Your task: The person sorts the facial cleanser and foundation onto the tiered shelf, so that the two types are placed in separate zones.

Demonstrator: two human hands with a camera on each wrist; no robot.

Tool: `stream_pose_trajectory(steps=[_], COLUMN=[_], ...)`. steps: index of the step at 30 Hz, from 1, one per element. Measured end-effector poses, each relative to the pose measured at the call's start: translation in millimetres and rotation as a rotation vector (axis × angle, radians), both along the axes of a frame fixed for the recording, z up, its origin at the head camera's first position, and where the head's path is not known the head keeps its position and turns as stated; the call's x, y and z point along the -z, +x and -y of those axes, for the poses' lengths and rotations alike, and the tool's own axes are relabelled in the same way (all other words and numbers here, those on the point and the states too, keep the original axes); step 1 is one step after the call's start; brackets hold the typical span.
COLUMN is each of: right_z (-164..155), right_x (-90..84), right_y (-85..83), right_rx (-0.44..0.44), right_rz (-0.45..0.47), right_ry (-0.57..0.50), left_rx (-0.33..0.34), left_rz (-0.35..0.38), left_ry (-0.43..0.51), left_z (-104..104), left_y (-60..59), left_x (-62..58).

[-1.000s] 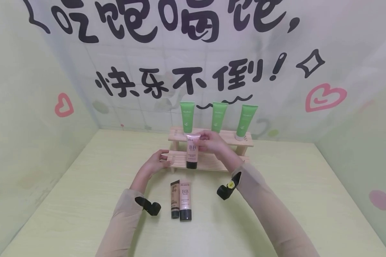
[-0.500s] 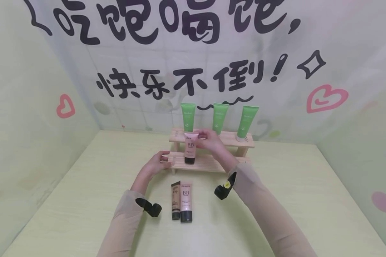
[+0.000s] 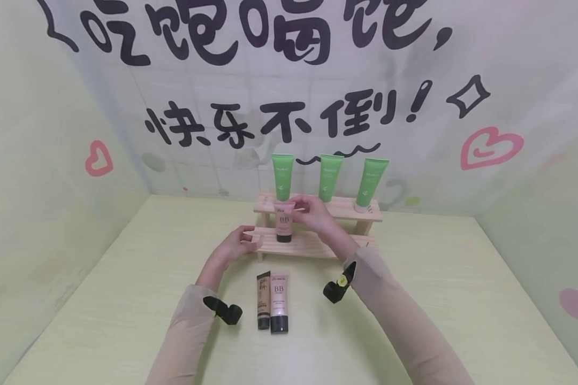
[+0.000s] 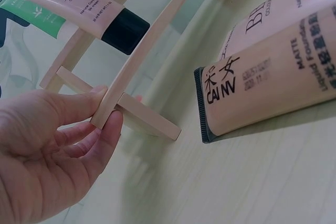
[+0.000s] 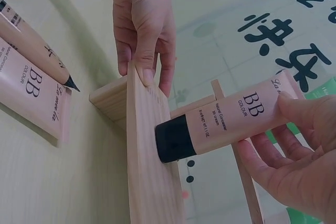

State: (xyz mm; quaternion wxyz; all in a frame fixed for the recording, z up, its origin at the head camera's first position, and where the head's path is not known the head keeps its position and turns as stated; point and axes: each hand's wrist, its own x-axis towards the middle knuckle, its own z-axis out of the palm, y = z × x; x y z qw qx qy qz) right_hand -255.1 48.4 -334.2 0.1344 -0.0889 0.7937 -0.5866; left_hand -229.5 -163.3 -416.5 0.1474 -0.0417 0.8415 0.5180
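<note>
My right hand (image 3: 315, 216) pinches a pink BB cream tube (image 3: 284, 222) near its top, thumb on the front in the right wrist view. The tube stands upright, black cap down, at the lower step of a two-tier wooden rack (image 3: 313, 245). In the right wrist view its cap (image 5: 175, 139) appears to meet the step's top. My left hand (image 4: 58, 150) grips the left end of that lower step between thumb and fingers. On the table before the rack lie a second pink BB tube (image 3: 279, 305) and a brown foundation tube (image 3: 263, 300), side by side.
On the upper step stand three green tubes, at left (image 3: 282, 176), middle (image 3: 329, 176) and right (image 3: 372, 182), caps down. Behind the rack rises a back wall (image 3: 212, 176) with black lettering. Pale side walls flank the light wooden table (image 3: 173, 235).
My right hand has brought the pink BB tube slightly left and down onto the lower step. The left hand keeps its grip on the rack's end.
</note>
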Motion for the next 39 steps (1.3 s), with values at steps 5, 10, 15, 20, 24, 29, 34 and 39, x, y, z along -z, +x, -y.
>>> stream_pose_trajectory(steps=[5,10,15,20,24,29,34,39], right_z=[-2.2,-4.4,-5.6,-5.9,-7.0,-11.0,-16.7,-22.8], right_x=[1.9,4.4,7.8,6.3,3.5,2.1,4.1,8.8], right_y=[3.0,3.8,3.5,4.7,5.9,7.5,10.8,14.9], right_rx=[-0.024,-0.043,-0.064,-0.077,-0.076,-0.061,-0.027,0.006], right_rz=[0.005,0.001,-0.004,0.001,-0.005,0.000,0.015,0.042], right_ry=[-0.005,0.000,-0.005,-0.022,-0.015,-0.019,-0.022,-0.031], left_rx=[-0.003,-0.001,0.008,-0.004,-0.003,-0.004,-0.005,0.003], left_rz=[0.002,0.003,0.001,0.007,0.010,0.009,0.005,0.013], left_ry=[-0.013,-0.007,-0.001,-0.012,-0.008,-0.005,-0.014,-0.008], left_z=[-0.5,-0.5,0.7,0.0,-0.3,-0.9,-1.2,0.0], left_y=[0.1,-0.7,-0.7,0.4,0.5,-0.6,-1.3,-1.2], left_x=[-0.8,0.2,1.6,0.6,-0.2,-1.0,-0.8,0.4])
